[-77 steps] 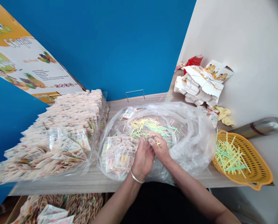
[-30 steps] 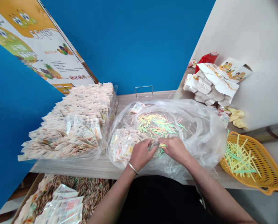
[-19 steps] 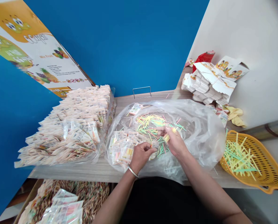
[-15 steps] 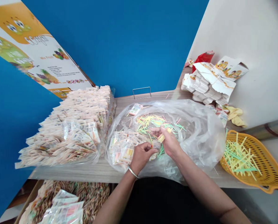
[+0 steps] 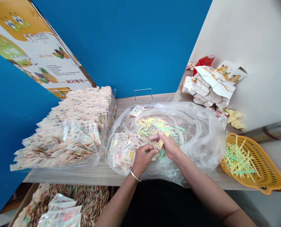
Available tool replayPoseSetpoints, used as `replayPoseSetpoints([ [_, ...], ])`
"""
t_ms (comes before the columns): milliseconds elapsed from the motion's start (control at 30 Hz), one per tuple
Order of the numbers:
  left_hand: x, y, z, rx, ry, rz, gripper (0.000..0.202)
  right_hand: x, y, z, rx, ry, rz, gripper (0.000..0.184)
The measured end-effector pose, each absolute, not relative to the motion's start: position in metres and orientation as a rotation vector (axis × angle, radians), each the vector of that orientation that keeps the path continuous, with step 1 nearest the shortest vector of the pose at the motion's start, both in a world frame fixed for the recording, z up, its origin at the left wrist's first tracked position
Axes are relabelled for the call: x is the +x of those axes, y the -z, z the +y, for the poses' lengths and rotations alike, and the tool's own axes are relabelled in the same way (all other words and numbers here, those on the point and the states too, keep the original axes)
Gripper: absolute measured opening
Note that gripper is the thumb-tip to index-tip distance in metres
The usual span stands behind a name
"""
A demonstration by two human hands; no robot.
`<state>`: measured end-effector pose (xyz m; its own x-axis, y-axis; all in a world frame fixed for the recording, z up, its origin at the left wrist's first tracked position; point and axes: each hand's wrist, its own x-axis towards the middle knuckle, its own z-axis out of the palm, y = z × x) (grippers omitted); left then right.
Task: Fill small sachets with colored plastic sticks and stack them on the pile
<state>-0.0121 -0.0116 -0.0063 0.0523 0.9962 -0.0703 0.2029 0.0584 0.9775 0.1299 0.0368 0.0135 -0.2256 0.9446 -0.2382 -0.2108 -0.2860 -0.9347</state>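
sticks point(image 5: 161, 142), a yellow bundle, held between thumb and fingers of the right hand point(image 5: 170, 147), over the plastic point(image 5: 202, 135); ends close to a sachet point(image 5: 157, 148). left hand point(image 5: 142, 157): thumb and finger pinched narrow on that sachet. loose sticks point(image 5: 152, 123), mixed colours, mid-plastic. sachet pile point(image 5: 123, 153), on the plastic's left part. sachet stack point(image 5: 67, 135), left of the plastic. basket point(image 5: 266, 165), orange, longer sticks point(image 5: 241, 160) inside, right of the plastic. cartons point(image 5: 209, 86), white, behind the plastic's right end.
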Motion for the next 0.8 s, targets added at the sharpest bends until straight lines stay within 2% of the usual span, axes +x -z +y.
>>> replayPoseSetpoints([
  [233, -0.018, 0.009, -0.014, 1.661, -1.041, 1.311, 0.012, 0.132, -0.012, 0.037, -1.132, -1.879, -1.049, 0.045],
  [367, -0.018, 0.011, -0.014, 1.547, -1.083, 1.327, 0.011, 0.129, -0.013, 0.038, -1.112, -1.872, -1.046, 0.043],
  [667, -0.010, 0.017, -0.016, 1.406, -1.055, 1.315, 0.029, 0.129, -0.015, 0.032, -1.105, -1.541, -1.495, 0.056],
  [800, -0.007, 0.016, -0.017, 1.324, -1.138, 1.271, 0.033, 0.139, -0.035, 0.027, -1.125, -1.349, -1.759, 0.047],
])
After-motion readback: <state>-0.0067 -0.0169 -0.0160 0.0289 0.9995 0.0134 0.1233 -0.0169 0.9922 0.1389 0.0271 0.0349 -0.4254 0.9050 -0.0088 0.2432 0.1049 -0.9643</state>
